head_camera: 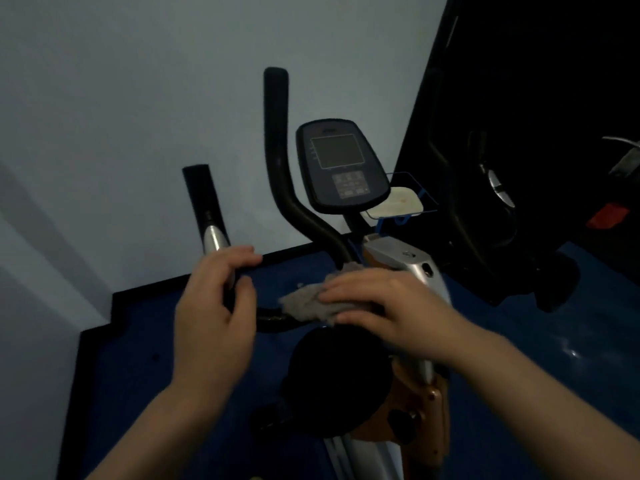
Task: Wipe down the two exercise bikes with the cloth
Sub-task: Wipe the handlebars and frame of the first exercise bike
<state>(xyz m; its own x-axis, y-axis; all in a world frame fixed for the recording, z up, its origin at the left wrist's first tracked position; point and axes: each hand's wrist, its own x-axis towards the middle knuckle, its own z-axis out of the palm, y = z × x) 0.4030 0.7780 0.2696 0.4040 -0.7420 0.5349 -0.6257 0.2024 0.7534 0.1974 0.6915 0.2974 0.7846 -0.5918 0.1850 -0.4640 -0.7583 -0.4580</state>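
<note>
Left hand: the left hand [216, 306] is seen with fingers curled round the lower part of the black-and-silver side handlebar [207, 216], which rises up and away from it toward the wall.
Right hand: the right hand [384, 310] is laid flat, fingers nearly straight, pressing the crumpled grey cloth [304, 303] down onto the bike's bar.
Cloth: the cloth is held under the right hand's fingers, and its loose edge sticks out past the fingertips toward the left hand.
Curved bar: a black curved handlebar tube [273, 320] runs between the two hands, and the cloth is draped over it.
Bike: the silver-and-orange exercise bike frame [415, 268] lies just beyond and below the right hand; a black rounded part [332, 372] is seen beneath the right wrist, but what it is cannot be told in the dark.
Console: a dark oval display console with a grey screen [341, 164] is set beyond both hands, above the cloth.
Upright handlebar: a tall black bent handlebar [277, 133] stands beyond the gap between the hands.
Second machine: another dark exercise machine [485, 202] stands beyond the right hand, to its right.
Tray: a pale tray in a blue wire holder [398, 202] is set beyond the right hand, beside the console.
Floor: a blue floor [138, 358] is seen below both hands.
</note>
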